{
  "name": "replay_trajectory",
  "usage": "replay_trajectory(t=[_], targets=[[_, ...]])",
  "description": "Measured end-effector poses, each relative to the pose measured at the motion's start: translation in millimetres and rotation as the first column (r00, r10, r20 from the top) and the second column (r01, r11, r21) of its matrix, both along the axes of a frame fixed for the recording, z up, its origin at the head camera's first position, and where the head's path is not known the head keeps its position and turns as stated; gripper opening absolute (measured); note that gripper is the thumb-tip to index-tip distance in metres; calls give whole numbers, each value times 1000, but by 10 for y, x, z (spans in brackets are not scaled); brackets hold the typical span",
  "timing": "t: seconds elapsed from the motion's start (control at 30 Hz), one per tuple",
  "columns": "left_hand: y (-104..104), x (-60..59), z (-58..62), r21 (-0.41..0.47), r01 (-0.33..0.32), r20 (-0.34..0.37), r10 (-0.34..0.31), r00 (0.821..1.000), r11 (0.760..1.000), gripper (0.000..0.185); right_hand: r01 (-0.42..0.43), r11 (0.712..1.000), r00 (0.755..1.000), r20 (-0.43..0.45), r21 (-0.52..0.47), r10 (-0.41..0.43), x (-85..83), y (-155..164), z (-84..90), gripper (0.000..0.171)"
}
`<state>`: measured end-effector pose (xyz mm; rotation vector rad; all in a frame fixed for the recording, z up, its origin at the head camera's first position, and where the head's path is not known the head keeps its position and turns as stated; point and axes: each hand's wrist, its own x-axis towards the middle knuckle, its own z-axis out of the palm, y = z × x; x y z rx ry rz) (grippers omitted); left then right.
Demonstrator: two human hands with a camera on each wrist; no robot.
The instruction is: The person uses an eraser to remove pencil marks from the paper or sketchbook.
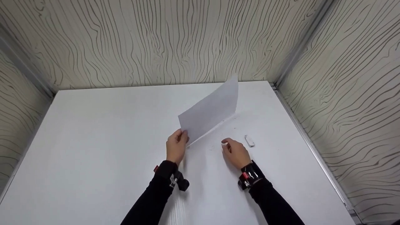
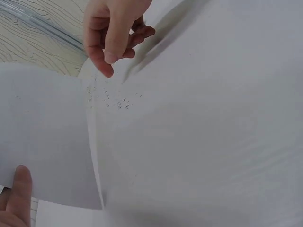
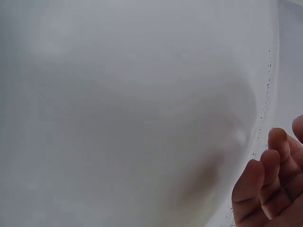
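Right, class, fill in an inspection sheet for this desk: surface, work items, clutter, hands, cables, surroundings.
Surface: white table, small dark specks near the paper's edge.
Work items: white paper sheet, one side lifted, far edge on the table.
Clutter: small white eraser-like object right of the hands.
Hands: left hand pinches the sheet's near corner; right hand curled beside it, contents unclear.
Cables: nothing seen.
Surroundings: wood-grain patterned walls on three sides.

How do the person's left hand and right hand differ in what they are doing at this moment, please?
The left hand pinches the near corner of the sheet of paper and tilts it up off the table; the right hand holds nothing, its fingers loosely curled. The left hand is at the paper's edge; the right hand sits apart from it, nearer the small white eraser. Both wear dark sleeves and wrist-mounted cameras.
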<state>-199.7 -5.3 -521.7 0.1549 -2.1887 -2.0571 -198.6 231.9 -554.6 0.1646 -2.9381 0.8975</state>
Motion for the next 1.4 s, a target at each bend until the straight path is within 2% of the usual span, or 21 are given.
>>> replay_trajectory(t=[0.17, 0.27, 0.37, 0.47, 0.53, 0.7, 0.83, 0.93, 1.1, 1.27, 1.4], targets=[[-162, -6, 67, 128, -1, -16, 3, 1000, 992, 22, -7, 1000, 1000, 0, 3, 7, -22, -13, -1, 20], [-239, 9, 70, 158, 8, -47, 0, 999, 987, 21, -14, 1000, 1000, -8, -4, 14, -29, -29, -2, 20], [-292, 31, 10, 102, 18, -53, -13, 999, 995, 21, -20, 1000, 1000, -5, -13, 20, -34, -47, -7, 20], [-312, 59, -79, 26, 15, -2, -15, 1000, 1000, 20, -30, 999, 1000, 4, -13, 30, -38, -58, -17, 20], [-314, 71, -105, 8, 24, 28, -24, 999, 1000, 19, -32, 999, 999, 9, -9, 32, -42, -61, -15, 20], [-323, 65, 1, 90, 46, -19, -45, 999, 995, 19, -29, 1000, 1000, 0, -9, 29, -66, -57, -2, 20], [-428, 49, 110, 120, 45, -31, -41, 999, 992, 20, -29, 1000, 1000, 0, -12, 29, -88, -55, 8, 20], [-606, 53, 169, 97, 24, 12, -25, 1000, 995, 22, -30, 999, 1000, 1, -18, 30, -98, -59, 23, 20], [-1027, 78, 204, -9, -14, 155, 15, 988, 1000, 17, -33, 999, 999, 10, -25, 33, -118, -65, 39, 20], [-1469, 114, 159, -145, -12, 302, 56, 952, 989, 33, -38, 999, 999, 16, -13, 38, -123, -67, 32, 21], [-1736, 164, 56, -294, 15, 366, 98, 925, 956, 43, -27, 1000, 999, 25, -11, 27, -117, -84, 5, 21]])
